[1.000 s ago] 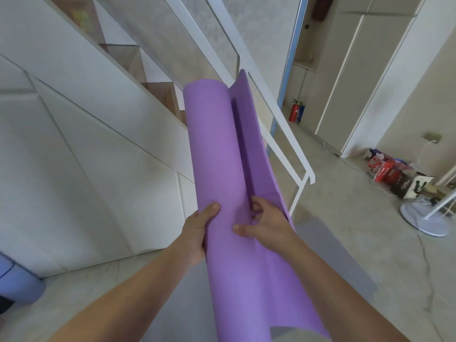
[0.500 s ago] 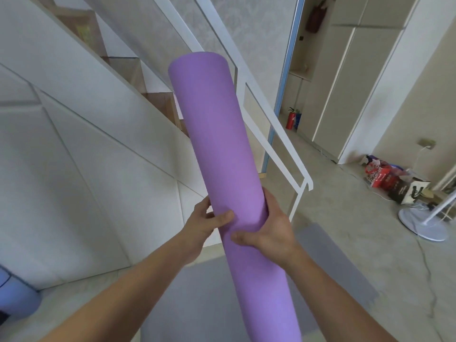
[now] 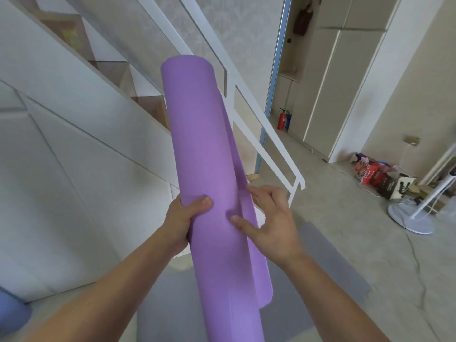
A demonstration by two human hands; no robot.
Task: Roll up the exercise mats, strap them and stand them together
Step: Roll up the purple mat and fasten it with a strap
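Note:
A purple exercise mat point(image 3: 204, 149), rolled into a long tube, stands nearly upright in front of me, tilted slightly left at the top. Its loose outer flap point(image 3: 256, 262) hangs free along the right side. My left hand point(image 3: 183, 218) grips the roll from the left, thumb pressed on its front. My right hand point(image 3: 269, 218) lies against the flap's edge with fingers spread and straight, thumb touching the roll. A grey mat point(image 3: 320, 265) lies flat on the floor beneath. A blue rolled mat point(image 3: 12, 314) shows at the bottom left corner.
A white staircase wall point(image 3: 74, 169) and handrail point(image 3: 271, 134) stand close behind the roll. A red fire extinguisher point(image 3: 282, 121) sits by the cabinets. Bags and boxes point(image 3: 375, 174) and a white fan base point(image 3: 409, 218) are on the concrete floor at right.
The roll has turned, so the loose flap shows again on the right. My right hand has let go of its wrap-around grip and now lies flat on the flap edge.

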